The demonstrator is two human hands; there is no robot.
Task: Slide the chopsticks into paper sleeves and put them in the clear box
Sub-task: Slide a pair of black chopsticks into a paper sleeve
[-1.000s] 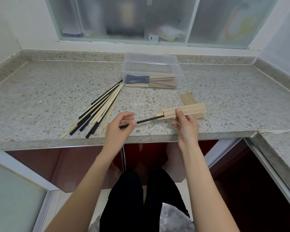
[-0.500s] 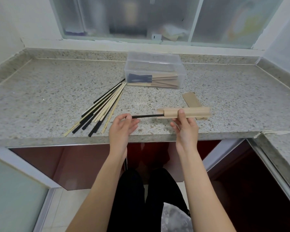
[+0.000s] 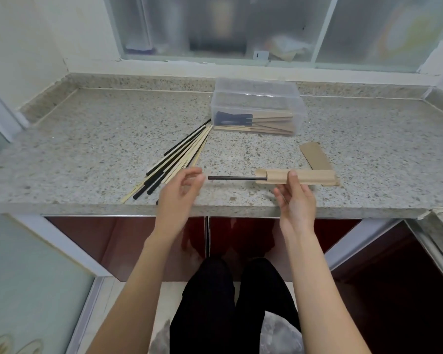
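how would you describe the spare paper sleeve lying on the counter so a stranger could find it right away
Start at the clear box at the back of the speckled counter, then come toward the front edge on its right side. The spare paper sleeve lies flat and slanted there. Unlike the sleeve pinched in the right hand, it shows no chopstick sticking out and nothing grips it.

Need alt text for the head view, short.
The right hand pinches a paper sleeve with black chopsticks half inserted; the open left hand hovers at their free end. Behind lie loose chopsticks and a clear box.
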